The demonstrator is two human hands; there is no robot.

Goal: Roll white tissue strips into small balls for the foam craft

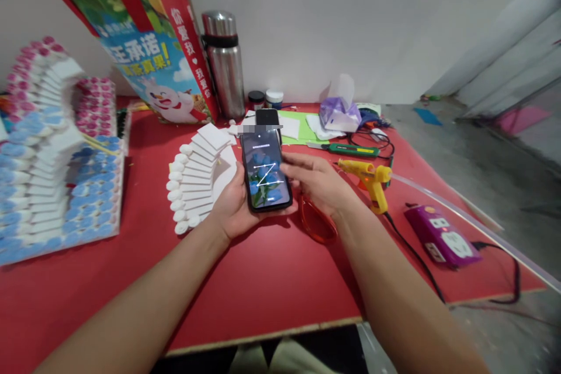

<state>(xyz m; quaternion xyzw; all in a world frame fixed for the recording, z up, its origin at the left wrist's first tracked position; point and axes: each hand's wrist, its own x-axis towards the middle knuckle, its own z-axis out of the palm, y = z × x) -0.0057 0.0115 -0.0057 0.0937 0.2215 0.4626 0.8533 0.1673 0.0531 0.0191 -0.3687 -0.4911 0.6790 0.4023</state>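
A smartphone [266, 172] lies tilted in my left hand [239, 204], which wraps round its lower part from below with the thumb along the left edge. A zigzag unlock pattern glows on the screen over a picture of blue flowers. My right hand [318, 181] is at the phone's right edge, its fingers loosely bent and reaching toward the screen; it holds nothing visible. Below that hand is a see-through red loop-shaped thing [318, 222], partly covered. To the left of the phone, a fan of white blocks [199, 178] with rounded white tips stands on the red table [263, 269].
At right are a yellow glue gun [368, 178] with a long clear glue stick, a green-handled tool [353, 149] and a purple box [442, 236] with cords. A steel flask [225, 64], shopping bag [153, 52] and tissue pack [339, 114] stand behind. Blue-and-white pieces [56, 187] fill the left.
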